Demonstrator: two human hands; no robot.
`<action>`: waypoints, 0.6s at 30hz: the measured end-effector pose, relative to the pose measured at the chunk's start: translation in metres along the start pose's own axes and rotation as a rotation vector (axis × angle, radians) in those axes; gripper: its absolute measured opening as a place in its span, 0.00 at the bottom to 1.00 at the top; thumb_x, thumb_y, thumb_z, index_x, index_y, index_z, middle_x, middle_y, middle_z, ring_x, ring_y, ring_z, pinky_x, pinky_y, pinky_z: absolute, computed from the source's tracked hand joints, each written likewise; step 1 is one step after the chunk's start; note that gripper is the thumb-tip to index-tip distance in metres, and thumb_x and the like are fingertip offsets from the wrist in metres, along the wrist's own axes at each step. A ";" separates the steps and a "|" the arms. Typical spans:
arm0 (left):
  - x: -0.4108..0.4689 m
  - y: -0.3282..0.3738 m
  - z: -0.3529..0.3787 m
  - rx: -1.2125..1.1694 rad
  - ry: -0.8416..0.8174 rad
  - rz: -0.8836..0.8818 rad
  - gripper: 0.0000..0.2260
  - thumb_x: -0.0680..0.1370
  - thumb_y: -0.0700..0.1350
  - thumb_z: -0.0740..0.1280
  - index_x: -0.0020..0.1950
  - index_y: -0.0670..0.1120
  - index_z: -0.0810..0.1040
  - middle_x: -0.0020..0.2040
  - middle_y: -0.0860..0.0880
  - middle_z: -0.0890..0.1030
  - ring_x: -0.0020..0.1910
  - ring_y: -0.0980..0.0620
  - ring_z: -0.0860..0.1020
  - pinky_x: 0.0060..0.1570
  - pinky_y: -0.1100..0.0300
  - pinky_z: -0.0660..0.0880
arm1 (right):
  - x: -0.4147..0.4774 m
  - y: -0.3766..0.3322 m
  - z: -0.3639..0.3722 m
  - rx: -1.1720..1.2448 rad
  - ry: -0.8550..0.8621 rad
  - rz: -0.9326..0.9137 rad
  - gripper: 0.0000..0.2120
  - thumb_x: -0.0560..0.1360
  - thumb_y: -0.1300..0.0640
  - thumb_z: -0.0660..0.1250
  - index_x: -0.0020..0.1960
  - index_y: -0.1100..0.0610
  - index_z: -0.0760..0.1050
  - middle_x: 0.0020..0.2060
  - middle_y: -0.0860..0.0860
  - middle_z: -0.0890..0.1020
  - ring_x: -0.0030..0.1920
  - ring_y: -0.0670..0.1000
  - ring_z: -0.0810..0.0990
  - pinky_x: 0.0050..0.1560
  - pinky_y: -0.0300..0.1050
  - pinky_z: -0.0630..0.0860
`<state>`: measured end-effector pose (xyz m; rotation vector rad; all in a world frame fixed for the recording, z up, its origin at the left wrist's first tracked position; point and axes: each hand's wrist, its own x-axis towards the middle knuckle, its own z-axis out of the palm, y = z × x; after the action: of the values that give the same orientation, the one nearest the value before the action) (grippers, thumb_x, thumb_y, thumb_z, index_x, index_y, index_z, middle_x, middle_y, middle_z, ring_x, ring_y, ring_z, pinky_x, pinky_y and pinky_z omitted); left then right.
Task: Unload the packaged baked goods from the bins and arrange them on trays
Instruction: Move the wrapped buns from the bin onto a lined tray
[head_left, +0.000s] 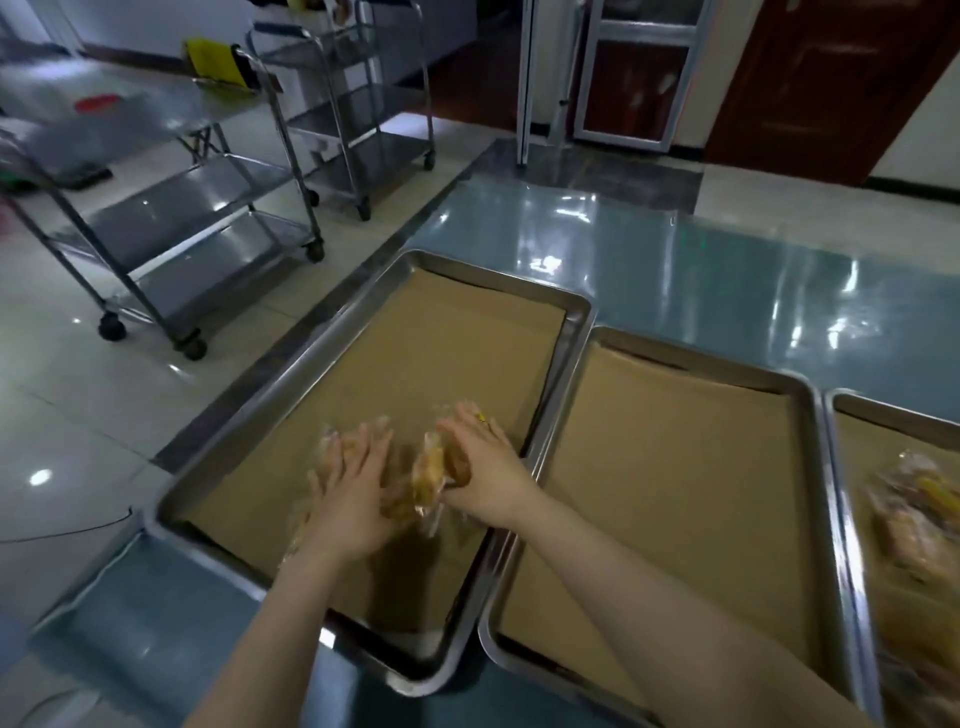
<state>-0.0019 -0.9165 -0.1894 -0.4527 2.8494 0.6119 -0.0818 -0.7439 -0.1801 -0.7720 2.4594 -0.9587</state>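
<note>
Hands down in left tray (322, 332), near its 6 o'clock end: left hand (353, 483) flat, fingers spread, pressing one wrapped bun (332, 447); right hand (483, 467) pinching second bun (431, 473) upright. Probably light, squishy, slippery film, so best held gently by sides. More packets (924, 509) over at 3 o'clock.

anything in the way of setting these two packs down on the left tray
Nothing visible: the left hand and right hand have the packs right over the left tray, whose brown liner is bare around them.
</note>
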 end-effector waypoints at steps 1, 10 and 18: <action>0.000 0.000 0.001 0.000 -0.050 0.016 0.48 0.69 0.52 0.73 0.76 0.58 0.41 0.75 0.55 0.35 0.74 0.46 0.34 0.69 0.39 0.39 | 0.002 0.001 0.002 -0.049 -0.081 0.024 0.45 0.67 0.49 0.75 0.76 0.40 0.51 0.77 0.46 0.46 0.76 0.58 0.37 0.74 0.62 0.43; -0.021 0.078 0.009 -0.243 0.028 0.305 0.43 0.71 0.43 0.70 0.76 0.59 0.45 0.77 0.58 0.45 0.74 0.60 0.42 0.73 0.53 0.47 | -0.080 0.054 -0.049 0.062 0.080 -0.009 0.31 0.70 0.49 0.74 0.70 0.45 0.67 0.75 0.48 0.61 0.76 0.51 0.54 0.74 0.44 0.50; -0.064 0.187 0.069 -0.213 -0.054 0.446 0.40 0.73 0.47 0.70 0.77 0.55 0.48 0.77 0.54 0.54 0.74 0.57 0.53 0.72 0.60 0.53 | -0.243 0.148 -0.126 0.079 0.332 0.224 0.20 0.72 0.56 0.72 0.62 0.45 0.73 0.67 0.44 0.71 0.68 0.43 0.68 0.67 0.32 0.59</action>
<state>0.0035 -0.7087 -0.1663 0.1804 2.8548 0.9910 -0.0123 -0.4414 -0.1604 -0.3197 2.6930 -1.1656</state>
